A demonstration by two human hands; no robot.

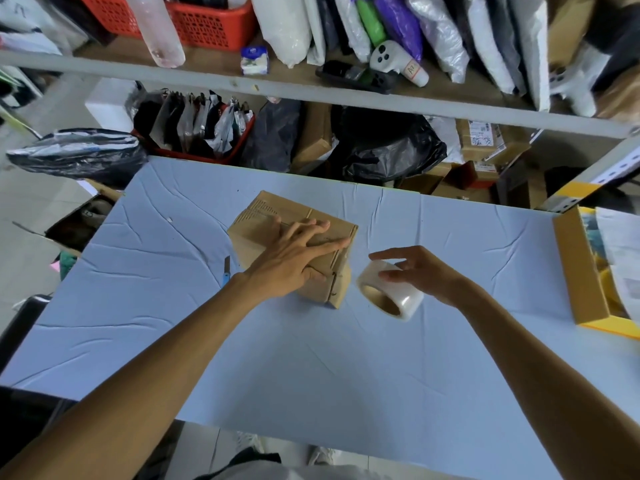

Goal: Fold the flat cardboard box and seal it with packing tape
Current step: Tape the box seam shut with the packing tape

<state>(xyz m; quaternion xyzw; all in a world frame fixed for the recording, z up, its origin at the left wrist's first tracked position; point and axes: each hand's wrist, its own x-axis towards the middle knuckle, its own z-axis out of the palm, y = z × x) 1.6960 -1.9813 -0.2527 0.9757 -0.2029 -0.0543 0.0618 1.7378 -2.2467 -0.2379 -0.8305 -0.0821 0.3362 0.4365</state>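
Note:
A small brown cardboard box [263,216], folded into shape, stands on the light blue table [311,358] near its middle. My left hand [294,258] lies flat on top of the box, fingers spread, pressing its flaps down. Just right of the box a roll of clear packing tape [391,292] rests tilted on the table. My right hand [419,271] is over the roll with fingertips touching its upper edge, fingers loosely curled around it.
A blue utility knife [225,271] lies left of the box. An open yellow-edged carton [588,271] sits at the table's right edge. Behind the table are shelves with red baskets [207,22], black bags [388,143] and parcels. An open box [79,223] stands on the floor at left.

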